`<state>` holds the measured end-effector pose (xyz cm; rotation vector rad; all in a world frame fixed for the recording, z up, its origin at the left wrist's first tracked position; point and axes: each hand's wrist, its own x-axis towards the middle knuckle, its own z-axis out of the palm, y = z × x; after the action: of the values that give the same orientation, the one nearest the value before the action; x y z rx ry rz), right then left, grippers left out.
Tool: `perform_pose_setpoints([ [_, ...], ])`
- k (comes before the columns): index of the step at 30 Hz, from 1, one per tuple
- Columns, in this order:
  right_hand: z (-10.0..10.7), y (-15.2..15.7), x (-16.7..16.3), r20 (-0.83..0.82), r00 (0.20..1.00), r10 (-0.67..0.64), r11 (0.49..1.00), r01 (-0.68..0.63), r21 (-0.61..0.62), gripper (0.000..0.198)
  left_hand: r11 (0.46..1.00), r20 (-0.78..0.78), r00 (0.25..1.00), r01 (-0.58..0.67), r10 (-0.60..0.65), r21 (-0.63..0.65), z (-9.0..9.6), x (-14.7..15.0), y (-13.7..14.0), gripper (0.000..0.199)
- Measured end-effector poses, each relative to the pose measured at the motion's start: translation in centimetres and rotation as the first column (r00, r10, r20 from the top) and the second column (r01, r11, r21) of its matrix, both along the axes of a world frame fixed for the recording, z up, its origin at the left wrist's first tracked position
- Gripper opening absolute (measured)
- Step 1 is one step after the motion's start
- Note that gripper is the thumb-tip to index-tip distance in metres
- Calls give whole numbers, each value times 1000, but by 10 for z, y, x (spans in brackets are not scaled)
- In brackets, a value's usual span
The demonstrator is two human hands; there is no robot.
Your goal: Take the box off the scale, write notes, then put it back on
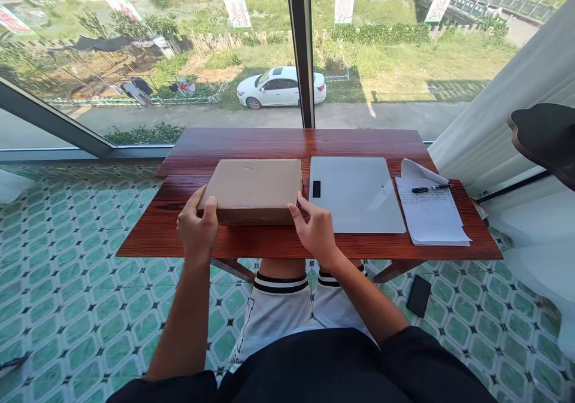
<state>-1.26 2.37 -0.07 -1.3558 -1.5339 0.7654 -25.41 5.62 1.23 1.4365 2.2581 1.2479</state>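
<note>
A flat brown cardboard box lies on a low reddish wooden table. My left hand grips the box's near left corner, thumb on top. My right hand holds the near right corner, fingers against its side. The box rests flat on the table. Right of it lies a white rectangular sheet or pad with a small black mark.
A stack of printed papers with a black pen lies at the table's right end. A black phone sits on the green tiled floor. A large window stands behind the table, and a white curtain hangs at right.
</note>
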Motion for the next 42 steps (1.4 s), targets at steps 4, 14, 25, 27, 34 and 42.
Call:
perform_pose_setpoints([
  [4, -3, -1, -1, -5, 1000, 2, 1000, -1, 8, 61, 1000, -5, 1000, -1, 1, -3, -4, -1, 0, 52],
  [14, -4, -2, 10, 24, 997, 76, 994, -74, -75, 60, 996, 12, 996, 83, -83, 39, -11, -11, 3, 53],
  [25, -2, -15, 78, 131, 991, 3, 996, 9, -91, 51, 829, -536, 844, 284, 22, 481, 7, 8, -14, 51],
  [27, -3, -20, 103, 134, 987, -89, 996, 90, -3, 45, 703, -639, 769, 450, 9, 551, 16, 19, -14, 51],
  [34, -9, -44, 185, 181, 862, -473, 873, 432, 227, 32, 339, -832, 525, 827, -180, 449, 45, 104, -26, 49],
  [42, -28, -70, 230, 288, 721, -630, 776, 575, 258, 36, -204, -936, 115, 960, -333, 191, 39, 212, -60, 32],
])
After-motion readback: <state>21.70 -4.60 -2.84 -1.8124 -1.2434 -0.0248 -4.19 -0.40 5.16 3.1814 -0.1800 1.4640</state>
